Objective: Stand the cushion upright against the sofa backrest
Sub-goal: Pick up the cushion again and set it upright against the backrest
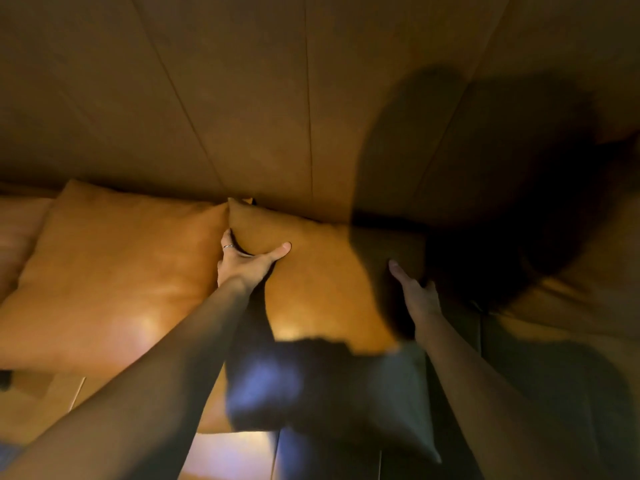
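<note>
The left hand (242, 259) grips the upper left edge of the orange cushion (311, 271) leaning against the sofa backrest (242, 98), while the right hand (417, 296) rests spread flat against its right side.

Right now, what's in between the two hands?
In the head view, the orange cushion fills the stretch between the left hand and the right hand. Each hand is on one side edge of it. Nothing else sits between them.

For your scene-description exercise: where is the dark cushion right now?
In the head view the dark cushion lies low and centre, between the person's forearms, overlapping the bottom of the orange cushion both hands hold.
</note>
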`<state>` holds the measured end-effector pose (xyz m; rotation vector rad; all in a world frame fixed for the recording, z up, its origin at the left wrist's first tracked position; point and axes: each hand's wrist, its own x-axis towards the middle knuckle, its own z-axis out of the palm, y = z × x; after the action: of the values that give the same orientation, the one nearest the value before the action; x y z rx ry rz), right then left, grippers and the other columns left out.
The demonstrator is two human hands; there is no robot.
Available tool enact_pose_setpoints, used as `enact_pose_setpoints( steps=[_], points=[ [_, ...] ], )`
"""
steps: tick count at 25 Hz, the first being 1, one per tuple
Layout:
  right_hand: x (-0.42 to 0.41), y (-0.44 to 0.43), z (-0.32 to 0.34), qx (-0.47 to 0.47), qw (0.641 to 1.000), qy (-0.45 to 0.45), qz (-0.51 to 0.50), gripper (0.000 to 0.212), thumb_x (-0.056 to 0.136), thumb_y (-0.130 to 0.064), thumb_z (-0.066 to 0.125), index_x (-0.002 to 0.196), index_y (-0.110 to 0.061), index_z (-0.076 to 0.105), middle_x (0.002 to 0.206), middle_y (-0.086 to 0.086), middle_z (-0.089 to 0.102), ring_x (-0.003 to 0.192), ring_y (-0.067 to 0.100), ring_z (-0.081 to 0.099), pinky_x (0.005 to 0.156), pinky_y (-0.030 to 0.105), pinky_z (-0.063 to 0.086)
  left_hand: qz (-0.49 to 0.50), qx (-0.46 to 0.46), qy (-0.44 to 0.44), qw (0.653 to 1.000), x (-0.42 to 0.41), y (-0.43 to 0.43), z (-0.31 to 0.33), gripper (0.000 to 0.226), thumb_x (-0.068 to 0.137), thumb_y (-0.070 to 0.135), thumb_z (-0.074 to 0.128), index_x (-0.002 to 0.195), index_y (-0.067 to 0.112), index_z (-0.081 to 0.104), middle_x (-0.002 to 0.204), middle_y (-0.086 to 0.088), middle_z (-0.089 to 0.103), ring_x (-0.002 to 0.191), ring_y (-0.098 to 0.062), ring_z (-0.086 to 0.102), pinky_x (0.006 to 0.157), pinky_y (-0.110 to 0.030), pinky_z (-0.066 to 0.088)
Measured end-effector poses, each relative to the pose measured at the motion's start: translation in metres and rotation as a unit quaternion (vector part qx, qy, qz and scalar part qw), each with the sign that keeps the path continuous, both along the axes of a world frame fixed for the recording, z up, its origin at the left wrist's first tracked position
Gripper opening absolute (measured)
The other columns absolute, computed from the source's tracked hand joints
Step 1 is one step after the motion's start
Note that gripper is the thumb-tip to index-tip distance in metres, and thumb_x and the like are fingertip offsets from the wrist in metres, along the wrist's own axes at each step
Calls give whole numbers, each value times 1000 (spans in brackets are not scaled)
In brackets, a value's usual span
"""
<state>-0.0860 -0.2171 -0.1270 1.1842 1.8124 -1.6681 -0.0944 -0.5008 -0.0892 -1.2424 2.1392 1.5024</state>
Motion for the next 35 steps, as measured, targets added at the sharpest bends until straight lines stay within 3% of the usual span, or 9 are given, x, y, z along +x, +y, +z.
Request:
enact_pose_setpoints(
  steps=[3, 8, 10, 14, 19, 21, 25, 29, 35],
  points=[
    [7, 14, 18, -58, 998, 7, -5, 100, 71, -46, 85, 154, -21, 33, 140, 13, 53, 125, 38, 52, 109, 59, 37, 34, 22, 30, 999, 6, 3, 16, 156, 22, 72, 91, 155, 27, 24, 146, -5, 53, 130, -31, 55, 111, -48, 43],
    [21, 45, 67, -47, 993, 105, 4, 85, 76, -29, 85, 148, -21, 43, 134, 7, 60, 117, 30, 57, 102, 48, 44, 92, 47, 96, 990, 11, 20, 50, 141, 16, 82, 86, 135, 14, 54, 127, 0, 69, 114, -23, 66, 101, -43, 52],
    [19, 59, 96, -50, 986, 158, 10, 85, 77, -24, 85, 150, -22, 41, 136, 5, 59, 122, 29, 56, 106, 52, 43, 91, 51, 136, 985, 11, 39, 80, 141, 21, 85, 84, 138, 14, 51, 128, 2, 67, 120, -22, 62, 105, -43, 49],
    [5, 81, 150, -33, 970, 238, 41, 97, 72, -18, 87, 153, -25, 34, 138, 2, 55, 125, 28, 53, 108, 55, 42, 76, 64, 224, 970, 2, 57, 128, 142, 46, 77, 83, 160, 18, 21, 147, 1, 54, 137, -24, 49, 114, -45, 39],
    [-15, 88, 185, -27, 950, 306, 60, 107, 67, -16, 90, 155, -29, 29, 142, -2, 50, 125, 23, 50, 107, 50, 41, 61, 87, 303, 947, -20, 54, 162, 110, 67, 60, 83, 156, 22, 31, 142, 1, 56, 130, -21, 53, 112, -39, 41],
    [-25, 86, 186, -23, 946, 315, 70, 108, 69, -15, 88, 156, -30, 25, 140, -4, 48, 122, 20, 49, 104, 44, 41, 62, 87, 304, 947, -28, 51, 161, 106, 75, 56, 81, 159, 22, 27, 149, 2, 50, 136, -21, 48, 113, -36, 38],
    [-36, 78, 164, -26, 959, 261, 106, 111, 73, -24, 87, 158, -27, 17, 144, 1, 46, 131, 26, 47, 109, 46, 39, 30, 137, 230, 963, -31, 54, 139, 137, 54, 73, 84, 161, 23, 16, 153, -2, 47, 140, -28, 45, 115, -47, 36],
    [-40, 69, 147, 7, 965, 252, 69, 116, 69, -37, 89, 157, -35, 14, 150, 2, 42, 134, 30, 45, 112, 55, 38, 22, 130, 189, 973, -39, 55, 123, 107, 76, 62, 77, 157, 35, 13, 152, -6, 45, 139, -36, 42, 109, -62, 36],
    [-42, 64, 139, 42, 966, 254, 40, 116, 67, -41, 90, 157, -32, 16, 151, 3, 42, 136, 30, 44, 112, 56, 38, 17, 125, 178, 976, -45, 53, 118, 113, 74, 64, 77, 159, 35, 8, 156, -4, 40, 143, -38, 37, 106, -71, 34]
  ],
)
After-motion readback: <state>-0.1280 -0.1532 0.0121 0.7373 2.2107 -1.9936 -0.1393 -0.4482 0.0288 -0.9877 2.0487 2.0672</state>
